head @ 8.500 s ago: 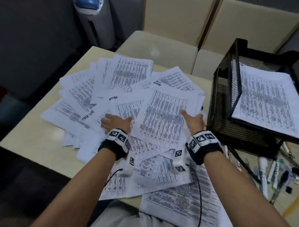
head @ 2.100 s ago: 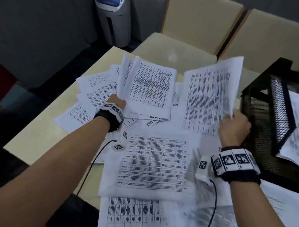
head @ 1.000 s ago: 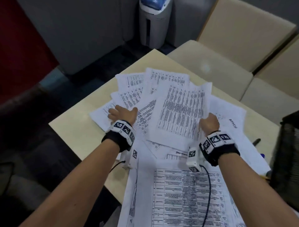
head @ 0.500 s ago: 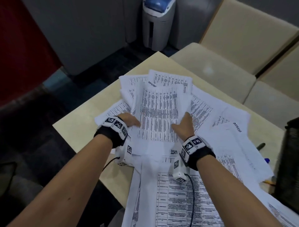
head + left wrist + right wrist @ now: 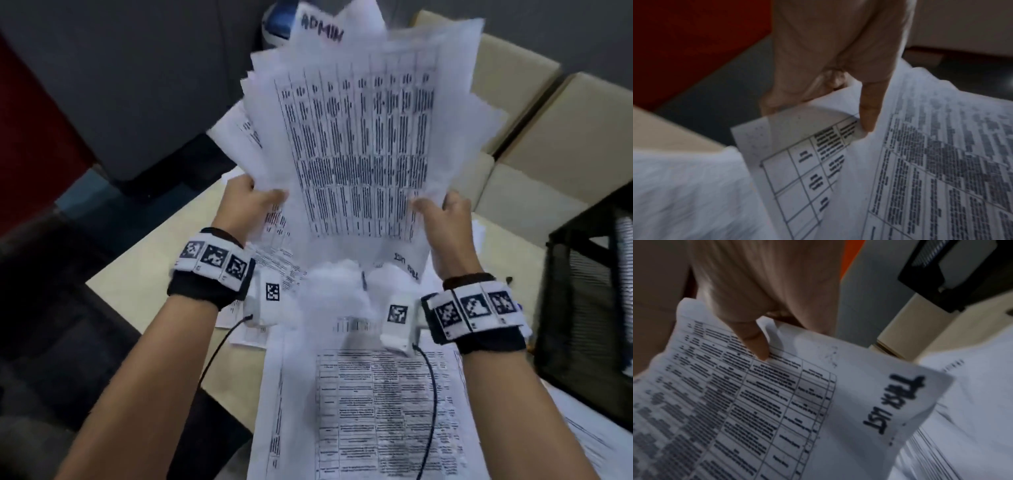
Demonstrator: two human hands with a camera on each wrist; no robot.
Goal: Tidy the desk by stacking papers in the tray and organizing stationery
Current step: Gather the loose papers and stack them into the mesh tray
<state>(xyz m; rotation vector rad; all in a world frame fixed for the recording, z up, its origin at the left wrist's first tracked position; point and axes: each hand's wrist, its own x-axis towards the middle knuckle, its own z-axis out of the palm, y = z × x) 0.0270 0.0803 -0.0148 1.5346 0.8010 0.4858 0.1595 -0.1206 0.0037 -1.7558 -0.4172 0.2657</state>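
A loose stack of printed papers [image 5: 363, 144] is held up off the desk, tilted towards me, with a sheet marked ADMIN sticking out at the top. My left hand [image 5: 251, 202] grips the stack's left edge, thumb on the front sheet [image 5: 869, 116]. My right hand [image 5: 442, 212] grips the right edge, its thumb pressing a sheet marked TASK LIST [image 5: 894, 402]. The black mesh tray [image 5: 589, 308] stands at the right with papers inside.
More printed sheets [image 5: 370, 404] lie on the beige desk [image 5: 144, 284] close to me and under the raised stack. Beige chairs [image 5: 548, 137] stand behind the desk. A bin with a blue lid [image 5: 274, 31] peeks out behind the papers.
Both hands have gathered the spread sheets together and lifted them off the desk as one stack. The stack now stands raised in front of me.
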